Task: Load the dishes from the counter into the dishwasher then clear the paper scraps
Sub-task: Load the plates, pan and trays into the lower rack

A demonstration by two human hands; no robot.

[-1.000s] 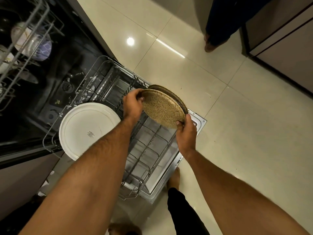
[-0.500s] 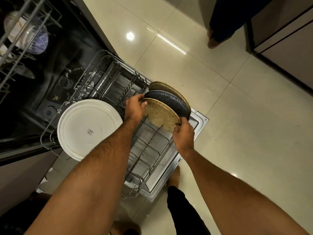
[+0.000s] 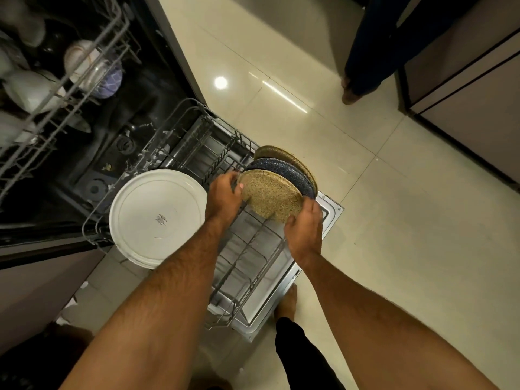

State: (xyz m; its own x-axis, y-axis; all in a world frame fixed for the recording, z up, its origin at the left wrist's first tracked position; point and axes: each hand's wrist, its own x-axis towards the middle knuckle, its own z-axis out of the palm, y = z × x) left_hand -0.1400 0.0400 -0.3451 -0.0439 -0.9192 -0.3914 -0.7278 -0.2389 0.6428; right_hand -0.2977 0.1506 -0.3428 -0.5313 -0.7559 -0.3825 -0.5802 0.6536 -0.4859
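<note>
The speckled tan plate (image 3: 270, 197) stands on edge over the pulled-out lower rack (image 3: 247, 260), in front of a dark blue plate (image 3: 284, 171) and another tan plate (image 3: 277, 154). My left hand (image 3: 223, 197) grips its left rim, my right hand (image 3: 305, 226) its lower right edge. A large white plate (image 3: 157, 218) leans in the rack to the left.

Pulled-out lower rack (image 3: 247, 266), large white plate (image 3: 157, 218) standing at its left end, speckled plates (image 3: 270, 195) at its right
</note>
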